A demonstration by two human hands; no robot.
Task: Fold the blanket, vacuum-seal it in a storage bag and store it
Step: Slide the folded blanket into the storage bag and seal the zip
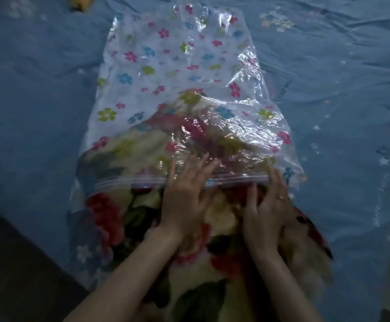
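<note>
Nearest the camera, the folded floral blanket [189,263] lies under both forearms, its long axis running away from the person into the storage bag [177,66] ahead of the fingertips. Only its front part is inside; the rest trails back past the wrists. Left hand [187,194] lies flat, fingers spread, across the zip strip [124,182] at the mouth. Right hand [266,214], just beside it, curls its fingers on the blanket there, seemingly pushing forward.

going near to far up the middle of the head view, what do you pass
blanket outside the bag → left hand and right hand at the opening → zip strip → blanket end inside the storage bag → empty far part of bag → blue bedsheet
</note>
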